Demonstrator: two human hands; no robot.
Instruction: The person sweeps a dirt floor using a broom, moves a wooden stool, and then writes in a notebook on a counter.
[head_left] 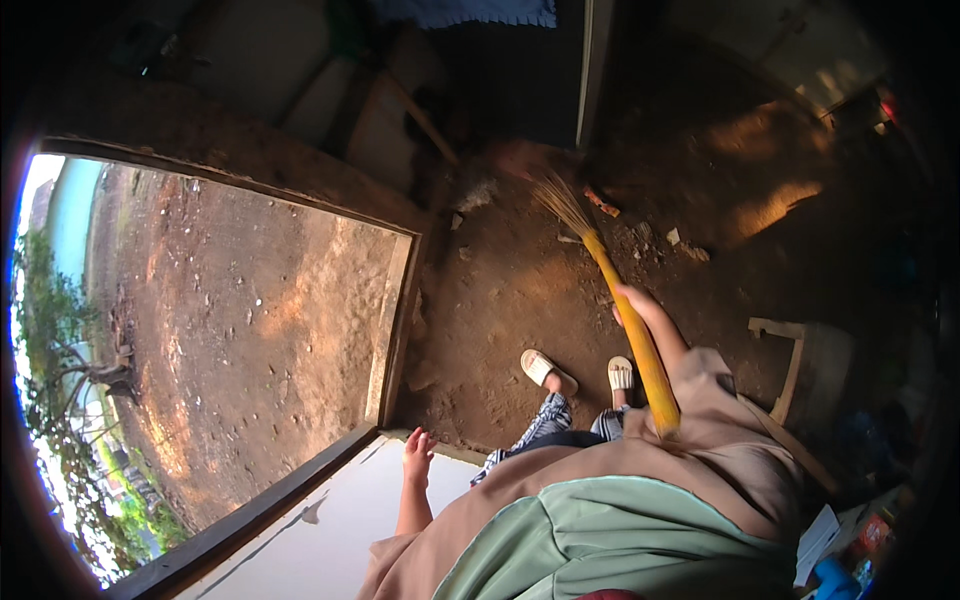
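Note:
My right hand (636,302) is wrapped round the yellow handle of a stick broom (645,360). The thin bristles fan out over the dirt floor, pointing away from me. Beside them lies a small heap of litter (650,240), with pale scraps and a reddish piece of wrapper (601,202) among it. My left hand (418,450) is raised near a white door panel (300,525), its fingers slightly bent and apart, with nothing in them. My feet in light sandals (548,370) stand on the dirt between the doorway and the broom.
On the left, a wooden door frame (395,320) borders bare ground outside with a tree (75,370). A wooden stick (425,120) leans by the dark far wall. At right stands a low wooden frame (795,365); a blue item (838,578) and papers lie near it.

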